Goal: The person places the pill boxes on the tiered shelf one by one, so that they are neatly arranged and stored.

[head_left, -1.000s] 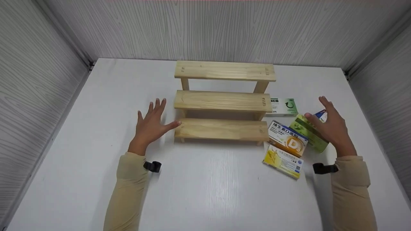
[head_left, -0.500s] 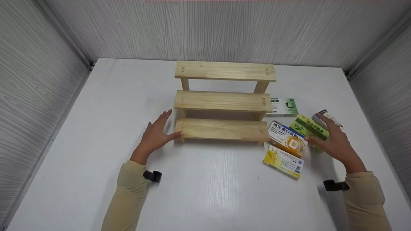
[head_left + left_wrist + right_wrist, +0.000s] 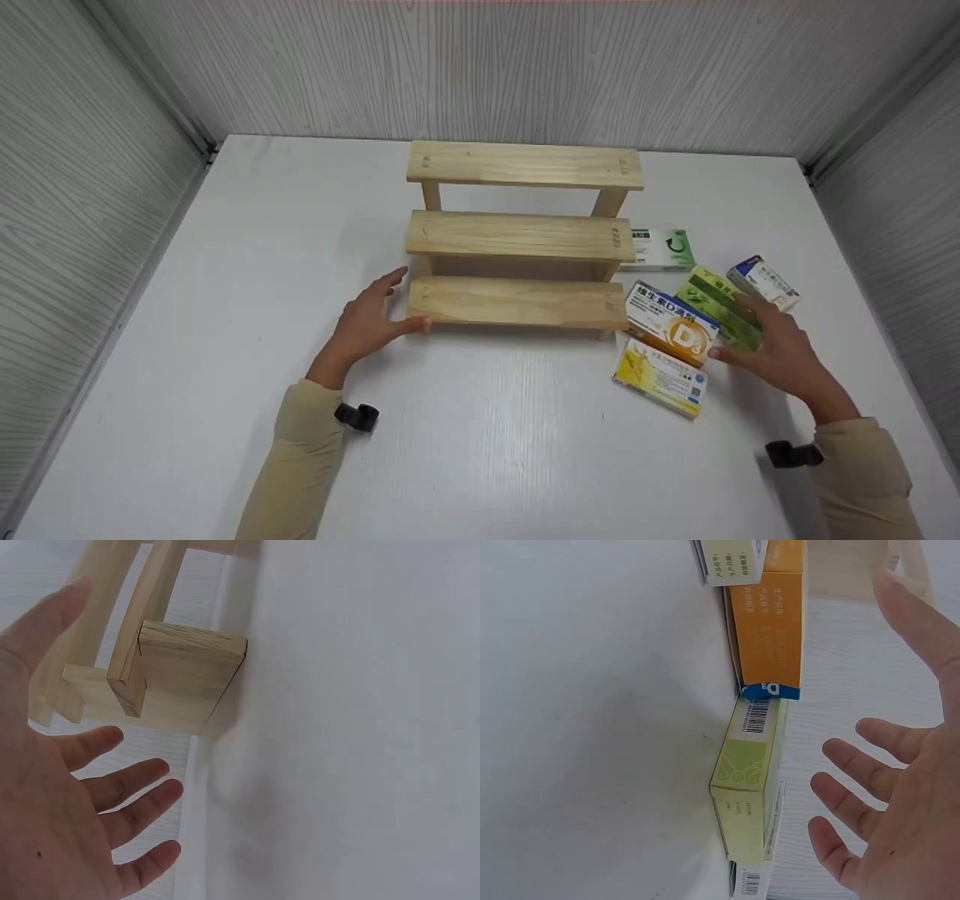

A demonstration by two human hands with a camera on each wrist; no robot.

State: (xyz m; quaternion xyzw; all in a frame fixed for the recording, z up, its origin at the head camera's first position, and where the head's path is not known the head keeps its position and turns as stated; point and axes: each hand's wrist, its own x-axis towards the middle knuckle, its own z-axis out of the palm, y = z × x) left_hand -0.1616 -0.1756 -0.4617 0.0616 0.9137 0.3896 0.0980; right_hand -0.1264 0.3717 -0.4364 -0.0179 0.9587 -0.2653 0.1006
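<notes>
A three-step wooden stand (image 3: pixel 517 302) stands on the white table. My left hand (image 3: pixel 365 328) hovers beside its lower left end, thumb near the lowest step's front corner. In the left wrist view the fingers (image 3: pixel 135 784) are spread and hold nothing. My right hand (image 3: pixel 784 349) hovers over the near end of a green medicine box (image 3: pixel 709 292), partly hiding it. Its thumb is close to the corner of an orange-and-white vitamin D box (image 3: pixel 667 319). In the right wrist view the fingers (image 3: pixel 862 776) are relaxed, with a gap between them and the boxes.
A yellow-and-white box (image 3: pixel 660 379) lies in front of the vitamin D box. Behind are a green-and-white box (image 3: pixel 664 250), partly hidden by the stand, and a small white-and-blue box (image 3: pixel 769 283). Grey wood-grain walls (image 3: pixel 525 67) enclose the table at the back and sides.
Both hands have come down and nearer the front; the right has also shifted right, uncovering the small white-and-blue box. The stand and boxes stay in place.
</notes>
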